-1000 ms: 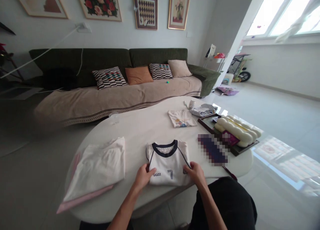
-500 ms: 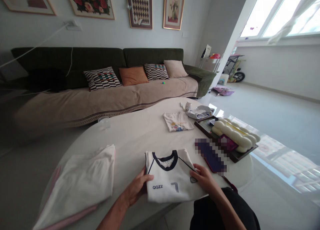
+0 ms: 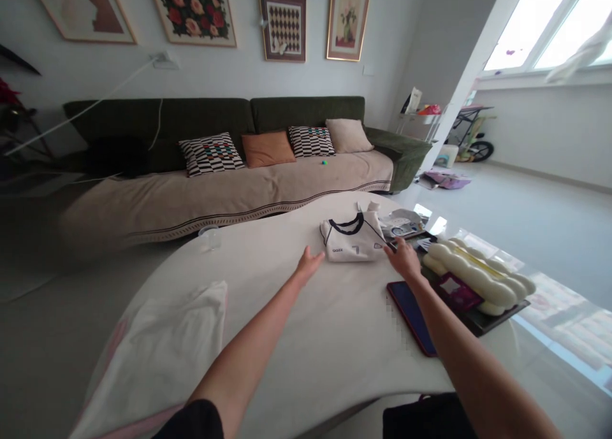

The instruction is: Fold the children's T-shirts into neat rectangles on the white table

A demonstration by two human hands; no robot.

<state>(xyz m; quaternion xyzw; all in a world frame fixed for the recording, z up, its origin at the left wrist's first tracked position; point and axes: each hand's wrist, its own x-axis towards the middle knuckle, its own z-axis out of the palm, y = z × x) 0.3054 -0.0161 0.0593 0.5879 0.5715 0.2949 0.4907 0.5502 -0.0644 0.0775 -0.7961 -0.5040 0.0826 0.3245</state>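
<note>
A folded white jersey (image 3: 354, 243) with a dark collar, small lettering and a 7 lies toward the far side of the table, where the other folded shirt is now hidden from sight. My left hand (image 3: 307, 266) is stretched out just left of the jersey, thumb and fingers apart, holding nothing. At the jersey's right edge is my right hand (image 3: 404, 259), its fingers spread with nothing gripped; whether a fingertip touches the cloth I cannot tell. Near my left forearm, a white garment with pink edges (image 3: 167, 343) lies spread on the table.
On the white table (image 3: 287, 337), a tablet-like device (image 3: 414, 315) lies under my right forearm. A dark tray (image 3: 497, 321) at the right bears a cream bubble-shaped holder (image 3: 478, 273). A crumpled plastic package (image 3: 404, 222) and a clear cup (image 3: 210, 237) sit farther back. Behind stands a sofa (image 3: 268, 194).
The jersey has moved from the near edge to the far part of the table, over the other folded shirt. Both hands have reached forward and loosened from it.
</note>
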